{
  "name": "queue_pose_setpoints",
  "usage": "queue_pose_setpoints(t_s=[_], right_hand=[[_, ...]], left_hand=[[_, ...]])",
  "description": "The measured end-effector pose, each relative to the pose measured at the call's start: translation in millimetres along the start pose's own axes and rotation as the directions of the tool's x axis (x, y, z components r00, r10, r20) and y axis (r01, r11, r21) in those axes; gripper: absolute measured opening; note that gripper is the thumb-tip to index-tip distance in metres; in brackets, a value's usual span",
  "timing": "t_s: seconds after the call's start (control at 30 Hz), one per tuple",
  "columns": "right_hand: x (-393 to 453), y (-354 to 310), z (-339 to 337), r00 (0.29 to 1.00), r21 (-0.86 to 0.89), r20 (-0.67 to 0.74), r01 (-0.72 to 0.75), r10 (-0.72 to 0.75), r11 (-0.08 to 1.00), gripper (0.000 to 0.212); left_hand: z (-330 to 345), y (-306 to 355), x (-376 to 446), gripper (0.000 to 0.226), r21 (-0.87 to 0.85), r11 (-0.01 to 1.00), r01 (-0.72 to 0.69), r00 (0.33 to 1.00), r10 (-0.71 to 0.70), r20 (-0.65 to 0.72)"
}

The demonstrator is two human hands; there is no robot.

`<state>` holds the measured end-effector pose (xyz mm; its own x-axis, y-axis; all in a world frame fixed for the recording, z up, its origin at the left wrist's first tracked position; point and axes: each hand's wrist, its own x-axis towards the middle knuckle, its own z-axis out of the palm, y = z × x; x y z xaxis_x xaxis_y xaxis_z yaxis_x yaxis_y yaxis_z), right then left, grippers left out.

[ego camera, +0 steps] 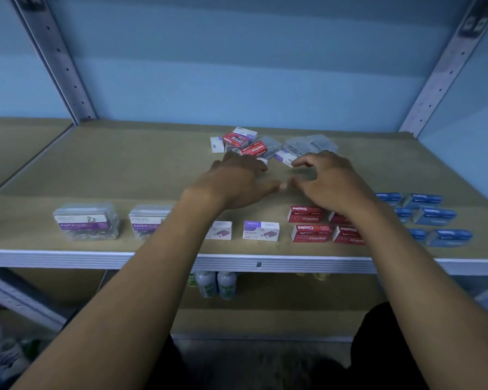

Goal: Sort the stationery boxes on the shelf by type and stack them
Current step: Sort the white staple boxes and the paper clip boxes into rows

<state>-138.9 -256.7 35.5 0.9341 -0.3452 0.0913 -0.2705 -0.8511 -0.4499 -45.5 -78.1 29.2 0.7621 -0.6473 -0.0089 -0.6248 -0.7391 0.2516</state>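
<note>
**Both hands reach for the messy pile**

I go left to right along the shelf (141, 260). Near the front edge sit two clear paper clip boxes (86, 222), then white staple boxes (261, 230), red staple boxes (310, 232) and blue boxes (448, 237).

My left hand (237, 184) hovers flat with loose fingers and holds nothing. My right hand (330, 181) is curled like a claw, thumb and fingers apart, also holding nothing.

The mixed pile (254, 146) lies just past both hands, toward the back edge. A white box (285, 158) lies slanted by my right fingertips, so I think that hand is nearer.
</note>
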Motion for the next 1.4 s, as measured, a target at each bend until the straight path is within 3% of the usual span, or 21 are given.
queue_pose_setpoints(t_s=[0.1,0.27,0.57,0.93,1.03,1.13,1.27,1.4], right_hand=[[10,-4,0,0.998,0.002,0.032,-0.056,0.055,0.998,0.062],[25,-3,9,0.997,-0.041,0.064,-0.051,0.053,0.998,0.052],[34,-7,15,0.992,-0.186,0.103,-0.046,0.067,0.981,0.052],[44,-8,13,0.992,-0.13,0.092,-0.073,0.085,0.989,0.05],[47,-11,15,0.992,-0.193,0.102,-0.059,0.08,0.979,0.054],[49,-10,15,0.995,-0.24,0.082,-0.033,0.054,0.97,0.039],[46,-7,6,0.996,-0.171,0.06,-0.06,0.071,0.983,0.025],[38,-6,-2,0.993,-0.14,0.072,-0.088,0.099,0.986,0.023]], left_hand=[[1,7,5,0.078,0.049,0.999,0.012,0.999,-0.015,0.05],[2,8,6,0.08,0.025,0.999,0.027,0.997,-0.029,0.07],[4,8,15,0.076,0.094,0.995,0.038,0.997,-0.044,0.065],[-6,14,-6,0.074,0.042,0.999,0.023,0.995,-0.027,0.095],[-8,16,-12,0.067,0.011,1.0,0.022,0.996,-0.023,0.082],[-9,16,-17,0.062,0.031,1.0,0.007,0.998,-0.009,0.063],[-8,3,-16,0.037,0.023,0.999,-0.038,0.997,0.039,-0.07],[-8,-11,-13,0.053,0.006,1.0,-0.023,0.998,0.024,-0.066]])
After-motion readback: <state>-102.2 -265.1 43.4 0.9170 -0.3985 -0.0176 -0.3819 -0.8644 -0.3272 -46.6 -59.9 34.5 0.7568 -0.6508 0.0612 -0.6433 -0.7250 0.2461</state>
